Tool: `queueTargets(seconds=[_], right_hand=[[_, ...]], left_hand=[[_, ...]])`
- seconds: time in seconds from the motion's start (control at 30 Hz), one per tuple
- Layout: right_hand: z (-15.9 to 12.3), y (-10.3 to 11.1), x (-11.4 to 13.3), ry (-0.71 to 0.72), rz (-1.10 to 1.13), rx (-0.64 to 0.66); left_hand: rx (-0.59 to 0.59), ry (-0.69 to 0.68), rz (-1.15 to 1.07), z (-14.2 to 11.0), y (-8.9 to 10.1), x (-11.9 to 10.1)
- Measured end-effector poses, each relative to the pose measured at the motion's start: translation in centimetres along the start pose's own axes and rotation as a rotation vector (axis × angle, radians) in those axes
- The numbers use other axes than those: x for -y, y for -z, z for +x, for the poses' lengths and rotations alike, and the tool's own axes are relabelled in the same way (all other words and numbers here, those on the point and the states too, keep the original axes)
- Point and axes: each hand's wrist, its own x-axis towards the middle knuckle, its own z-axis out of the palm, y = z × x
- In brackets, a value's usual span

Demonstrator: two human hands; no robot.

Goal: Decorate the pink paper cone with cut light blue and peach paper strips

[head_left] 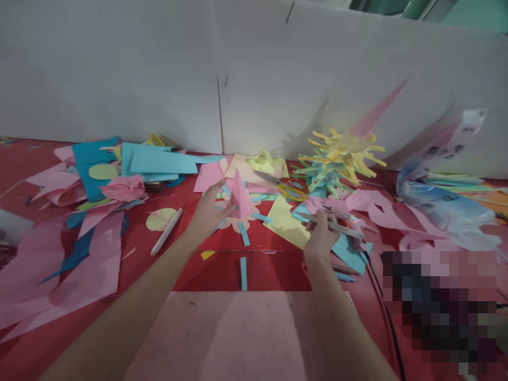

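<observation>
A pink paper cone (239,198) stands upright on a pale pink paper flower (234,223) with short blue strips around its edge. My left hand (208,214) grips the flower's left side, thumb close to the cone's base; some fingertips are hidden behind the paper. To the right, my right hand (320,238) is closed around a slim grey tool (343,228), whose exact kind is unclear. Right beside that hand lies a corded device with a small red light, looking like a glue gun (358,233). A loose blue strip (243,274) lies in front of the flower.
Yellow-handled scissors (291,191) lie behind the flower. A fringed paper piece with a pink cone (345,153) leans at the white wall (119,69). Pink paper scraps (91,254), blue sheets (162,159) and a white stick (166,232) lie left. A plastic bag (448,203) sits right.
</observation>
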Motion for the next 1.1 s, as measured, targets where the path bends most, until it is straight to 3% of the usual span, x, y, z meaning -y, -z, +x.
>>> queueTargets(seconds=[0.07, 0.13, 0.37, 0.63, 0.87, 1.1], right_hand=[[-0.7, -0.3, 0.0, 0.048, -0.024, 0.033], [-1.8, -0.7, 0.1, 0.099, -0.056, 0.094], [-6.2, -2.6, 0.2, 0.141, -0.245, 0.436], [-6.8, -3.8, -1.1, 0.121, -0.402, 0.783], [-6.5, -4.0, -1.7, 0.104, -0.453, 0.873], [-6.4, -3.9, -1.5, 0.112, -0.462, 0.844]], left_hand=[[-0.089, 0.021, 0.018, -1.6, 0.1, 0.5], [-0.099, 0.011, 0.051, -3.0, -0.1, 1.1], [0.043, -0.028, 0.258, -4.7, -1.5, 1.7], [0.108, -0.028, 0.363, -5.1, -1.7, 1.2], [0.113, -0.019, 0.448, -5.2, -2.2, 1.1], [0.121, 0.000, 0.465, -5.2, -2.2, 1.0]])
